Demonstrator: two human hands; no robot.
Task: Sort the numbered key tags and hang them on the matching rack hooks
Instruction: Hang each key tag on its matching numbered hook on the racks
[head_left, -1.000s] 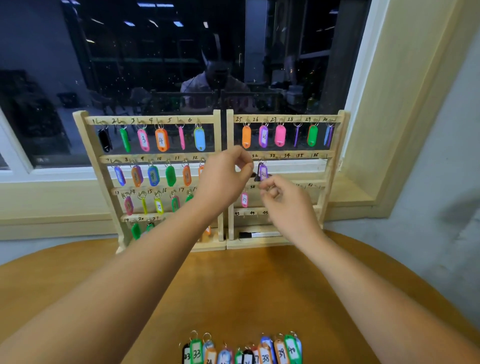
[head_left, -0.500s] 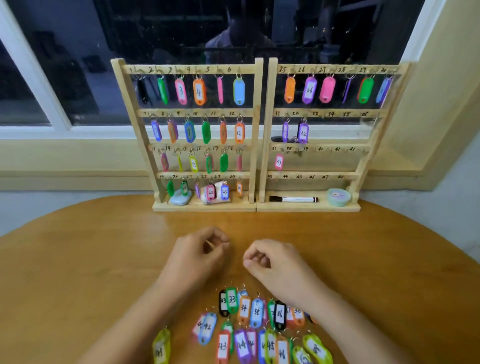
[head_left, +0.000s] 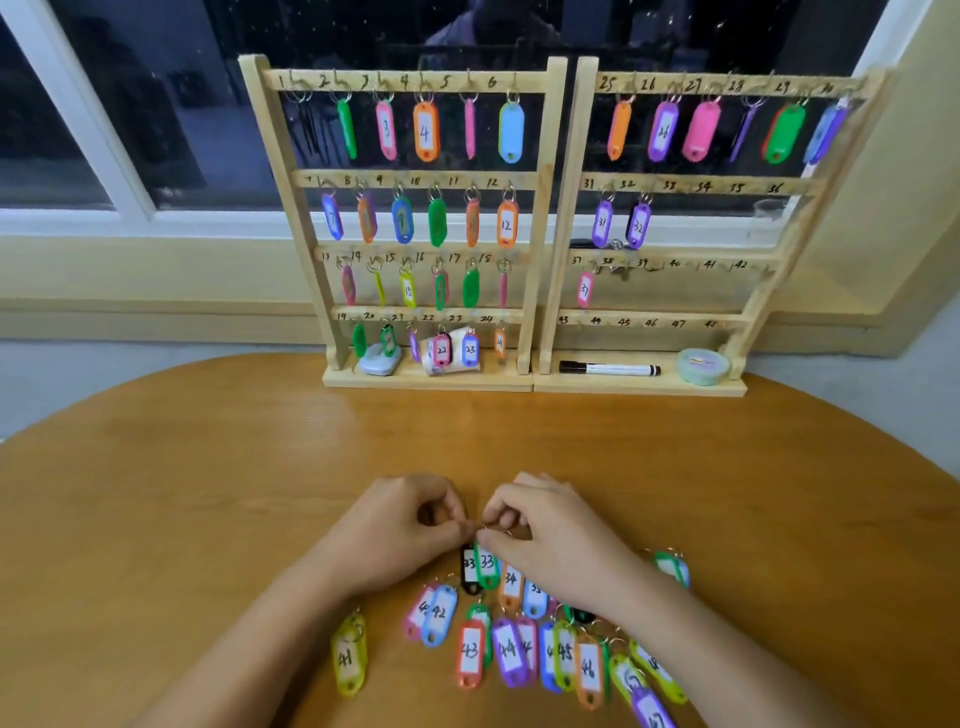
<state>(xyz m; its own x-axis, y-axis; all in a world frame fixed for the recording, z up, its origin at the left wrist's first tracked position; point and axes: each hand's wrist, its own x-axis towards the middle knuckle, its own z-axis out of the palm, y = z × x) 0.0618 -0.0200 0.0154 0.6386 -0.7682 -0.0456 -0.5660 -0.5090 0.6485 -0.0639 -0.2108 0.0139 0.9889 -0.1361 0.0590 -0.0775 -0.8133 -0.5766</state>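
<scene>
Judging from the head view, the job is put at roughly two thirds done. The left rack, at 12 o'clock on the table, is filled on every row, 1 through 24. On the right rack, just beside it toward 1 o'clock, the 25–30 row is full. Tag 31 and tag 32 are hung on the second row, and tag 37 is hung alone on the third. Hook 33 and the rest of that rack are bare. The tags left to hang are spread in a pile at 6 o'clock, with numbers from 33 into the upper forties readable.

Green tag 33 lies at the pile's 12 o'clock edge, overlapping a black tag whose number is not clearly read. Its key ring is pinched between thumb and forefinger of the right hand. The curled fingertips of the left hand are pressed onto the same ring from 9 o'clock. The tag appears not yet lifted.

Half a second earlier both hands were held apart above the pile, loosely curled and gripping nothing; they are now brought together on the ring. A second earlier they were up at the rack beside tag 32, which is now left hanging.
</scene>
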